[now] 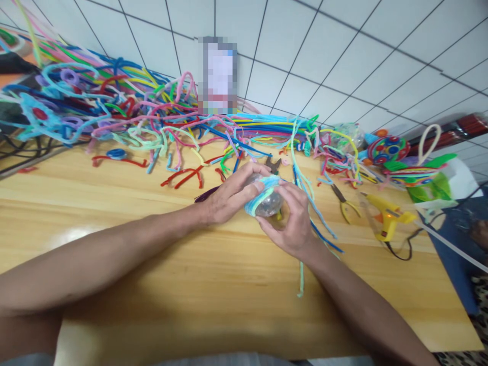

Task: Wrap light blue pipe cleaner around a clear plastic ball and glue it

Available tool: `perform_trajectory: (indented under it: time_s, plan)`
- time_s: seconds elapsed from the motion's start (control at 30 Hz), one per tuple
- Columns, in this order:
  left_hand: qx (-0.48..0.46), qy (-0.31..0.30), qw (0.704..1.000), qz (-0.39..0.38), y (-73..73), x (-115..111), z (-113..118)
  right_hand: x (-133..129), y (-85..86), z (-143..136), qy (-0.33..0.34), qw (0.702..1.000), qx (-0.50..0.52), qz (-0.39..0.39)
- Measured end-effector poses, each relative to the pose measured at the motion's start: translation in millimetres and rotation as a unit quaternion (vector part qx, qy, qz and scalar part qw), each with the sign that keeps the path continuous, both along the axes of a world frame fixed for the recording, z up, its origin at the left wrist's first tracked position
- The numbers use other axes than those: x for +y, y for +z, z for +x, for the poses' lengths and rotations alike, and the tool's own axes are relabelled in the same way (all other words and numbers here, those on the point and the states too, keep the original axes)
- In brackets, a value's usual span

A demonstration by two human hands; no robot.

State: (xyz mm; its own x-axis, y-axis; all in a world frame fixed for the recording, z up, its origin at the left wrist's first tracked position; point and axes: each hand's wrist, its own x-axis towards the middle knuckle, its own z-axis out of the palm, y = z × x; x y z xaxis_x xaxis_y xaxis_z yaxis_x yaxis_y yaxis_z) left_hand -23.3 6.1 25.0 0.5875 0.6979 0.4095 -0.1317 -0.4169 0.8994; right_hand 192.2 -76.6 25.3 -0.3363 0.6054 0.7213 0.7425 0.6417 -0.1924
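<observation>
Between my two hands, above the middle of the table, is a clear plastic ball partly wrapped in blue and pale green pipe cleaners. My left hand grips it from the left, thumb pressed over the wrapped strands. On the right side, my right hand holds it with thumb and fingers bent round the edge. Long pale green and blue pipe cleaners lie loose behind and beside my right hand. Dark plier jaws show just beyond the ball; their handles are mostly hidden.
A big tangle of coloured pipe cleaners runs along the tiled wall. Yellow-handled pliers and a yellow glue gun with a cord lie at right. Behind them sit a colourful round craft piece and a phone-like blurred panel stands at the wall.
</observation>
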Motion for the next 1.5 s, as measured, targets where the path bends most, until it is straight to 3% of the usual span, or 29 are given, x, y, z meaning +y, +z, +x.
perform_trajectory:
  time_s: [0.77, 1.5]
  plan:
    - [0.004, 0.007, 1.0, 0.007, 3.1, 4.2, 3.2, -0.7, 0.7, -0.5, 0.005, 1.0, -0.006, 0.001]
    - [0.021, -0.003, 1.0, 0.022, 0.0, 3.6, 4.5, -2.1, 7.2, -3.9, 0.042, 0.998, 0.052, 0.005]
